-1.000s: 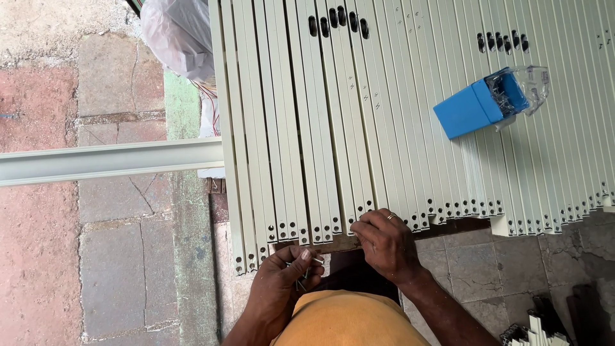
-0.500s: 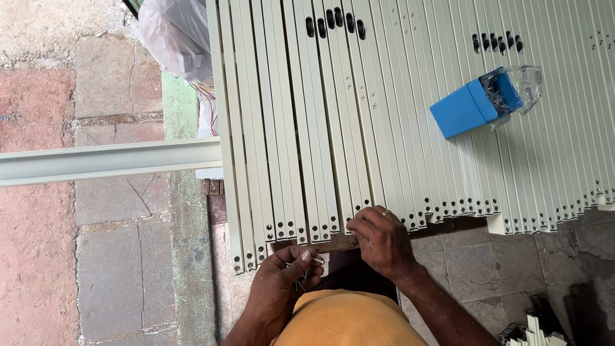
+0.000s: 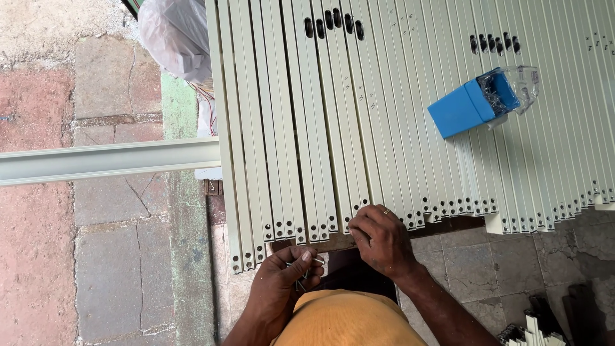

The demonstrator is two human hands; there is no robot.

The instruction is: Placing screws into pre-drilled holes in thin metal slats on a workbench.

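Pale metal channel (image 3: 109, 160), 9 o'clock: lies crosswise on the paving, its end meeting the stack. Left hand (image 3: 282, 288), 6 o'clock: fingers curled shut on a small bunch of rivets (image 3: 306, 272). Cream slotted metal strips (image 3: 359, 128), centre: laid side by side, holed ends toward the person. Right hand (image 3: 381, 240), 5 o'clock: fingertips pinched at a strip's end hole; what they grip is hidden. Step, judged: seating a fastener; next calls for aligning the neighbouring hole. Blue fastener box (image 3: 471, 109), 2 o'clock: open, on the strips.
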